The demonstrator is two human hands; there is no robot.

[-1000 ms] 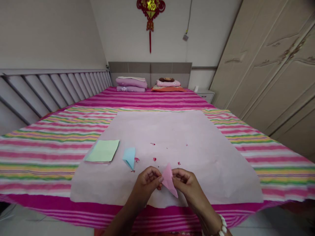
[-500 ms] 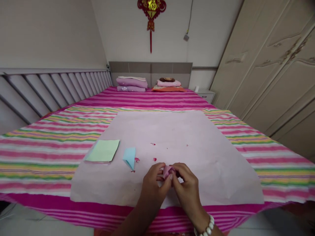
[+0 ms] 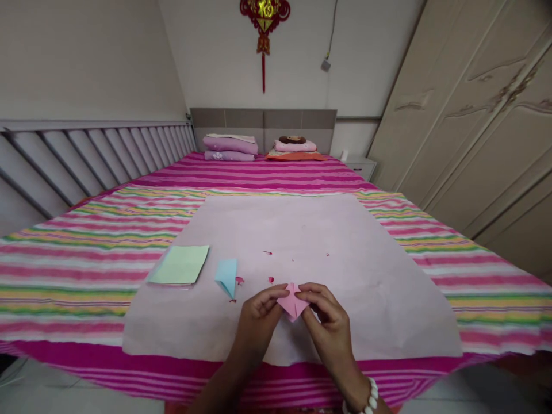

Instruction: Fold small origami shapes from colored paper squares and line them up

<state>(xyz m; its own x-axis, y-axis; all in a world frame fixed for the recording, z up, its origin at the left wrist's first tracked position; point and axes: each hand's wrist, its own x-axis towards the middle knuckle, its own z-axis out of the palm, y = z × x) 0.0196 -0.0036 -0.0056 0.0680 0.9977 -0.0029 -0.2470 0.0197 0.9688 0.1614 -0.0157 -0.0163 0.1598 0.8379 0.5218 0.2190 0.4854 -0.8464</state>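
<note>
— As the left hand and right hand pinch opposite sides of the pink paper, which step is this?
— Shaping a fold, I'd judge, over the near part of the pale sheet. The next move seems to call for a steady pinch and evenly matched edges.

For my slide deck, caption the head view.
Both hands hold folded pink paper over a pale sheet, folded blue paper lying to the left.

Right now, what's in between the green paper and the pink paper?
In the head view, a folded blue paper, a red spot beside it, then the left hand, which holds the pink paper.
</note>
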